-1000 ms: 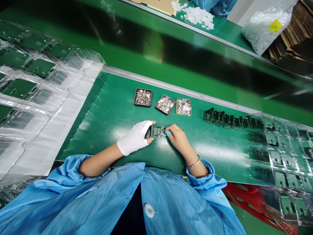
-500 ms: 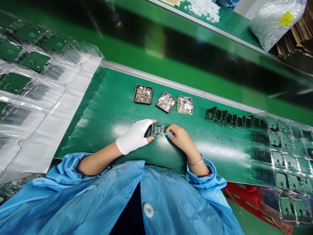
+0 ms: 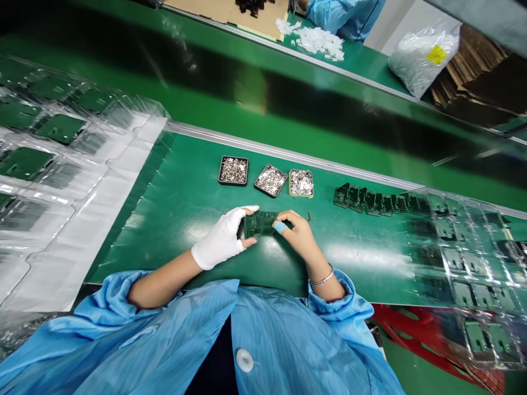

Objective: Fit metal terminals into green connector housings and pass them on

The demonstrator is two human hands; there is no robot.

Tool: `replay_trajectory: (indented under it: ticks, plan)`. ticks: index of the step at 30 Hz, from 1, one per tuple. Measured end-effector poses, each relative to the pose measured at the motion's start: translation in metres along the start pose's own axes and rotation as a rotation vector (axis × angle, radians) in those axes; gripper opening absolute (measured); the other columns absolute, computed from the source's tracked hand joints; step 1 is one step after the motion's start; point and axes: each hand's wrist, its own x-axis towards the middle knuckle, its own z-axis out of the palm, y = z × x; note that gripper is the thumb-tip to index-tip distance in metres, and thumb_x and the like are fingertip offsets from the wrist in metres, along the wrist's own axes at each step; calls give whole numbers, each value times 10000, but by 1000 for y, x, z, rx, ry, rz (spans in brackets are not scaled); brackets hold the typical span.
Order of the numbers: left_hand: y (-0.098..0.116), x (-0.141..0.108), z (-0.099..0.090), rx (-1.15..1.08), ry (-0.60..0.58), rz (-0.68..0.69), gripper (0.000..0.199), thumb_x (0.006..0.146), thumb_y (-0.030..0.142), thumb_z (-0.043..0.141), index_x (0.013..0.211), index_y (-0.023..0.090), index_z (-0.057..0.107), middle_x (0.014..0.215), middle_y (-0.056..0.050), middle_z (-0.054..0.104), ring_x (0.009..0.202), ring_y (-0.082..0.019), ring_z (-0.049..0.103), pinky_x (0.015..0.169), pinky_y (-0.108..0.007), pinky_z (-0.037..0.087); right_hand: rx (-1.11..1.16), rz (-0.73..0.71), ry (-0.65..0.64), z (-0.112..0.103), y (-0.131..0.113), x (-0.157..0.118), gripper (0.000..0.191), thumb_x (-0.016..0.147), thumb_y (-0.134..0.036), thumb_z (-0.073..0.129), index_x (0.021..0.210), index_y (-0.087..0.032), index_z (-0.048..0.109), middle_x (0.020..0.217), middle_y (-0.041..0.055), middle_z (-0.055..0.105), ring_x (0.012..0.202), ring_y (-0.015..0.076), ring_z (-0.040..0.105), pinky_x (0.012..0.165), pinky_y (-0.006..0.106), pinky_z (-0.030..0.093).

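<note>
My left hand (image 3: 220, 238), in a white glove with bare fingertips, is closed around the left end of a dark green rectangular part (image 3: 262, 224). Its fingertips grip the far and near edges. At the part's right end is my right hand (image 3: 294, 233), bare but for a light blue wrap on the thumb, its thumb and fingers pinched at that edge. The part is held low over the green tabletop (image 3: 185, 192), and its green face shows. Fine detail between the fingers is too small to make out.
Beyond my hands stand a left tray (image 3: 233, 170), a middle tray (image 3: 270, 180) and a right tray (image 3: 301, 182) of small metal pieces. A row of green parts (image 3: 374, 199) lies rightward. Clear blister trays (image 3: 465, 247) flank both sides. A tiny brown piece (image 3: 309, 216) lies nearby.
The part has been turned: its silvery metal side showed before, and a dark green face shows now. Both hands still hold it. The camera view has shifted slightly.
</note>
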Motion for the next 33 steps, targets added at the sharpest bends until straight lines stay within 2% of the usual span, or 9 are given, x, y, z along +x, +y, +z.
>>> replay_trajectory:
  ticks: [4,6,8,10,12,15,20,28,33]
  plan:
    - [-2,0,-1,57,28,31,780,796,455,691,1431,165,342,1431,-187,502,1322,-343,505,1105,-505,429,-232,-187,-14,12,-21,-6,67,877,-235,598,919,-224,649,984,51,698,970,205,629,1100,492,370]
    - [-5,1,0,135,15,19,709,840,437,643,1428,149,371,1410,-186,526,1314,-346,513,1099,-503,435,-361,-326,-128,13,-28,-7,119,866,-194,594,962,-234,654,1039,50,704,1032,216,614,1174,540,257]
    - [-8,2,2,189,-27,15,623,860,406,617,1390,139,427,1368,-181,565,1284,-343,540,1079,-494,454,-391,-395,-204,9,-26,-3,148,868,-189,589,983,-246,662,1058,39,709,1048,215,613,1175,529,264]
    - [-10,3,2,214,-69,21,583,867,397,607,1365,132,457,1344,-179,583,1260,-338,558,1062,-485,467,-372,-319,-103,-5,-14,8,159,888,-196,551,984,-246,667,1042,41,711,1021,216,623,1097,483,378]
    - [-10,3,3,226,-88,29,587,873,403,599,1367,119,457,1351,-186,575,1261,-339,554,1058,-484,468,-371,-115,144,-26,6,24,206,898,-175,483,976,-223,667,1013,73,703,977,233,629,945,425,479]
    - [-9,3,3,228,-105,34,607,876,412,587,1379,101,448,1365,-198,561,1271,-344,544,1057,-485,465,-407,134,372,-58,37,50,259,851,-128,441,978,-183,660,1016,118,675,973,265,615,892,410,483]
    - [-9,2,2,224,-123,18,585,881,404,571,1381,126,449,1377,-183,559,1273,-338,543,1053,-488,464,-377,198,362,-72,63,69,204,793,-144,477,887,-187,653,938,98,655,876,244,595,853,374,467]
    - [-9,2,1,180,-123,11,637,877,463,585,1394,121,438,1377,-193,555,1278,-341,538,1053,-492,462,-298,204,377,-72,58,57,114,826,-232,449,810,-202,558,841,54,619,745,193,558,745,325,452]
    - [-1,8,-9,76,92,37,530,902,468,563,1307,129,531,1279,-159,619,1200,-292,589,1028,-443,479,-204,26,427,-61,26,41,117,889,-262,442,867,-212,545,845,43,641,790,191,593,747,323,474]
